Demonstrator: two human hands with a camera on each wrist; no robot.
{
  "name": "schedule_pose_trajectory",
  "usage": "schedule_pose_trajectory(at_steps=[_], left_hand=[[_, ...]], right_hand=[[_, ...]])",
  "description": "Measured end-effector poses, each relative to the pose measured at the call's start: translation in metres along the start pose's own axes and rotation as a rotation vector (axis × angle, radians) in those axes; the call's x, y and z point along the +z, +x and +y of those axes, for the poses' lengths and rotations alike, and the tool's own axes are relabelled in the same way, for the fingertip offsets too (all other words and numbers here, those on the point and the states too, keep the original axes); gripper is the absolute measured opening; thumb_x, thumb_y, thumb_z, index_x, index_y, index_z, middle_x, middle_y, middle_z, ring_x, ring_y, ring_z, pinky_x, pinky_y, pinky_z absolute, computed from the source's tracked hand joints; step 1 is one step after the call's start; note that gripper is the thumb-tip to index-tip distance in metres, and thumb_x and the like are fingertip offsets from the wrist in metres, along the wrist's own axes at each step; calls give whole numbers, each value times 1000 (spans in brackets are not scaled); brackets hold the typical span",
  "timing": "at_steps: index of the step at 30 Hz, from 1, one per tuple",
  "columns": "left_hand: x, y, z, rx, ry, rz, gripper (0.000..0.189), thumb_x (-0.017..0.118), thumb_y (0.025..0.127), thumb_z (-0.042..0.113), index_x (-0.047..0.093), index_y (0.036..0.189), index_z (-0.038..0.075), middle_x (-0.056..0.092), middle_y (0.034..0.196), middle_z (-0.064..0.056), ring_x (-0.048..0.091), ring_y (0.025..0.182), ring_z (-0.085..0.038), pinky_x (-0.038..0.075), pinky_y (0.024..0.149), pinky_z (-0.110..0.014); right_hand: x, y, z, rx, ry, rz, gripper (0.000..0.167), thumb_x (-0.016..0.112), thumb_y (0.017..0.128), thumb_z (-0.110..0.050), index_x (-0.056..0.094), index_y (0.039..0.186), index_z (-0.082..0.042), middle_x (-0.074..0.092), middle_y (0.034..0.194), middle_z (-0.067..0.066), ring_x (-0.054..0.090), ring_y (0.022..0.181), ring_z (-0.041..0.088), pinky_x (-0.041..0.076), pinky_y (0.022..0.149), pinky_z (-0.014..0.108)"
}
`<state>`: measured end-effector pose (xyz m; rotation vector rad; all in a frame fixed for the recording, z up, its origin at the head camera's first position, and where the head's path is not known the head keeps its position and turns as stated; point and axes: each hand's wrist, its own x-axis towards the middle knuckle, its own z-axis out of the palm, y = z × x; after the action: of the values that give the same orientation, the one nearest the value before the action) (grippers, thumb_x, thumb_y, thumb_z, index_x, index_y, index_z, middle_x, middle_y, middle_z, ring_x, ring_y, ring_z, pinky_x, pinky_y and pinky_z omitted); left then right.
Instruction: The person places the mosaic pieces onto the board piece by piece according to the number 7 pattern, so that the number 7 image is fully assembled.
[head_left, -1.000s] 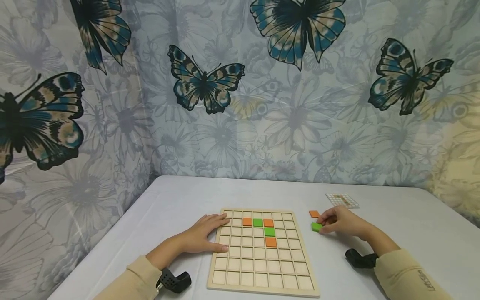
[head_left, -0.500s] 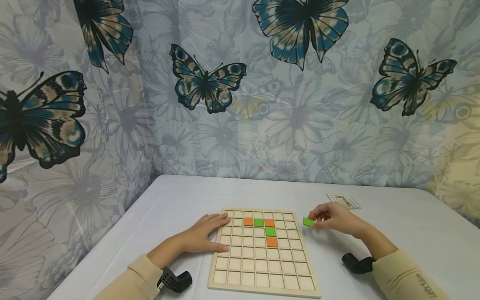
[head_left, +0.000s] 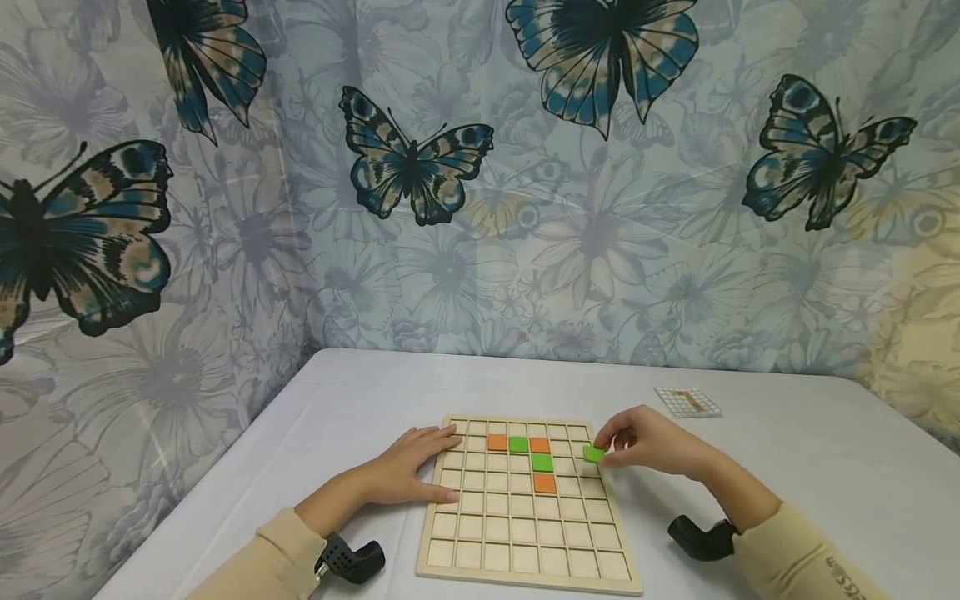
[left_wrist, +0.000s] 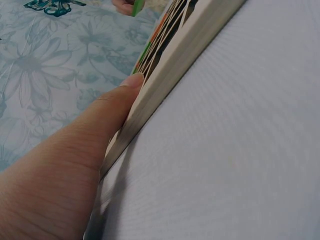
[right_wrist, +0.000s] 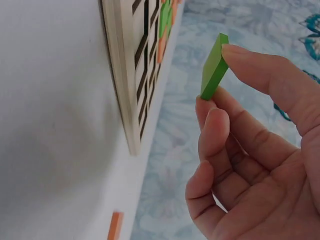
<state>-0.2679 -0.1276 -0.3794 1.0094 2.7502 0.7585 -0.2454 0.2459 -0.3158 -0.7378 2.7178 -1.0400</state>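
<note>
A wooden grid board (head_left: 498, 504) lies on the white table, with orange and green tiles set in some upper cells, among them a green tile (head_left: 542, 462) below an orange one. My left hand (head_left: 401, 467) rests at the board's left edge, fingers spread and thumb (left_wrist: 131, 82) on the rim. Between thumb and fingertips my right hand (head_left: 656, 442) pinches a square green tile (head_left: 593, 453), which overlaps the board's right side in the head view. Seen from the right wrist, this green tile (right_wrist: 214, 67) is held by its edges, the other fingers curled below.
Beyond my right hand lies a small gridded card (head_left: 687, 402) with a coloured pattern. A loose orange tile (right_wrist: 115, 226) is on the table right of the board, seen in the right wrist view. A butterfly-print cloth (head_left: 525, 275) hangs behind the table.
My right hand has carried the green tile from beside the loose orange tile leftward to the board's right side. The left hand stays in place.
</note>
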Motion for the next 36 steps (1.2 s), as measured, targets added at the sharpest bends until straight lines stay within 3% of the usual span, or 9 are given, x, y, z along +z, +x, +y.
schedule_pose_trajectory(at_steps=[36], left_hand=[[-1,-1,1,1,-8,-5,81,64,77,60,36,144,23,22,155,-1,14,144,-32,6,115,-57]], right_hand=[[31,10,-39,-113,-46,-135,16,76,75,-15,67,87,-10,62,84,-3,51,66,3,46,57,21]])
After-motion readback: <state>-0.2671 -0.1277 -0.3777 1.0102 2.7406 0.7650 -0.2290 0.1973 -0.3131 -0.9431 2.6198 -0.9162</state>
